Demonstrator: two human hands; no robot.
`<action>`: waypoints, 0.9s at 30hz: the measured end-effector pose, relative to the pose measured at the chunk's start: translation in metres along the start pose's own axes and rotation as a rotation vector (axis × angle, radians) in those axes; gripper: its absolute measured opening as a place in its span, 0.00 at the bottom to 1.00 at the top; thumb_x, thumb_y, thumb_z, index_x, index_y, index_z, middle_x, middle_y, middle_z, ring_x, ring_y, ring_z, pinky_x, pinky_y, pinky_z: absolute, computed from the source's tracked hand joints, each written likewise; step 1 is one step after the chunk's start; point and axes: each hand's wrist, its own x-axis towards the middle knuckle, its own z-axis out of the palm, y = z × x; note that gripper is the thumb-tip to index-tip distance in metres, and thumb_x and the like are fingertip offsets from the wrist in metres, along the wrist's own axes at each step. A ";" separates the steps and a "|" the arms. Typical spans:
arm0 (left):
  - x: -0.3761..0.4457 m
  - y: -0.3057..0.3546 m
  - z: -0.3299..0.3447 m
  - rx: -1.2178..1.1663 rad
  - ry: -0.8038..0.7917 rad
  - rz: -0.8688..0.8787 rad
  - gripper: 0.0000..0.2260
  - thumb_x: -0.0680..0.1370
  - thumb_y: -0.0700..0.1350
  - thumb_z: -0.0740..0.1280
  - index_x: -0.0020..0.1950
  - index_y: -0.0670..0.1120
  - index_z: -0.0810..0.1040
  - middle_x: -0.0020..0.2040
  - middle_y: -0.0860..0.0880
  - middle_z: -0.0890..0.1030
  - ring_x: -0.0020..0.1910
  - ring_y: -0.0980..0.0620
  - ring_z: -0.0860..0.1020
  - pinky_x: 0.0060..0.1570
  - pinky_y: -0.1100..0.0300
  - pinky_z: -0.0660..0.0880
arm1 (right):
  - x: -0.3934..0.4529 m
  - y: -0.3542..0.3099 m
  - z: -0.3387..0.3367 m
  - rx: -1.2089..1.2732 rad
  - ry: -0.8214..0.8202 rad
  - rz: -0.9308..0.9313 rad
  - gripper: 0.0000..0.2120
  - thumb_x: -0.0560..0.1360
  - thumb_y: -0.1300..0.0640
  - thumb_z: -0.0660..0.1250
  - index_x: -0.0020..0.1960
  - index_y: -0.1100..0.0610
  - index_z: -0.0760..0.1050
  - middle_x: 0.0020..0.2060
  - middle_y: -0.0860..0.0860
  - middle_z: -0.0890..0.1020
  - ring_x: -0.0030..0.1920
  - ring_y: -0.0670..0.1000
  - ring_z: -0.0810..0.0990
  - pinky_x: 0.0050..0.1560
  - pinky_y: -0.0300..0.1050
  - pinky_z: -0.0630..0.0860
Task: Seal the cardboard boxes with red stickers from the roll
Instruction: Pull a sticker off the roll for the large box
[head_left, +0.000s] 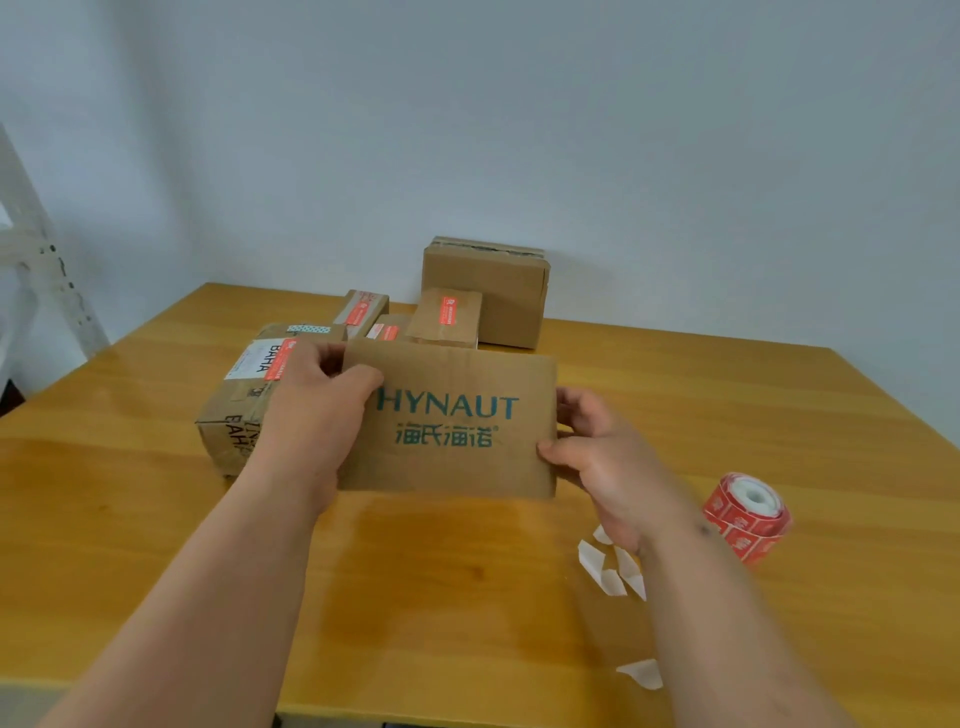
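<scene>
Both hands grip the HYNAUT box by its short ends, left hand and right hand, long axis spanning between them. The sticker roll lies on the bench just beyond the right hand, nearer it.

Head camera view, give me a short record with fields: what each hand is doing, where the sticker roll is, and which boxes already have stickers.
left hand: left hand grips the left end of the HYNAUT box
right hand: right hand grips its right end
held box sticker: none visible on the facing side
sticker roll: sticker roll lies on the table, right of the hands
backing scraps: white scraps beside the roll
stickered boxes: BAHA box and three small boxes behind
big box: big box at the back, no red sticker visible
</scene>
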 end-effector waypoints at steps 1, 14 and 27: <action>0.001 0.002 -0.003 0.051 0.026 0.044 0.11 0.78 0.41 0.62 0.57 0.54 0.72 0.49 0.51 0.78 0.46 0.51 0.77 0.44 0.50 0.76 | 0.000 -0.002 0.004 -0.031 0.006 -0.023 0.28 0.72 0.69 0.65 0.66 0.47 0.68 0.57 0.42 0.79 0.56 0.46 0.79 0.59 0.52 0.76; 0.017 -0.019 -0.028 0.818 0.058 0.262 0.11 0.77 0.54 0.66 0.57 0.52 0.76 0.61 0.49 0.73 0.60 0.46 0.71 0.59 0.48 0.73 | 0.005 -0.011 0.054 -0.431 -0.072 -0.019 0.26 0.78 0.47 0.63 0.73 0.42 0.58 0.54 0.42 0.76 0.47 0.38 0.74 0.38 0.33 0.68; 0.051 -0.019 -0.014 1.125 0.059 0.235 0.24 0.82 0.47 0.52 0.78 0.53 0.54 0.80 0.54 0.46 0.78 0.49 0.40 0.75 0.46 0.35 | 0.051 -0.009 0.086 -0.395 -0.063 -0.030 0.22 0.81 0.56 0.57 0.73 0.43 0.59 0.66 0.41 0.71 0.45 0.37 0.74 0.39 0.30 0.69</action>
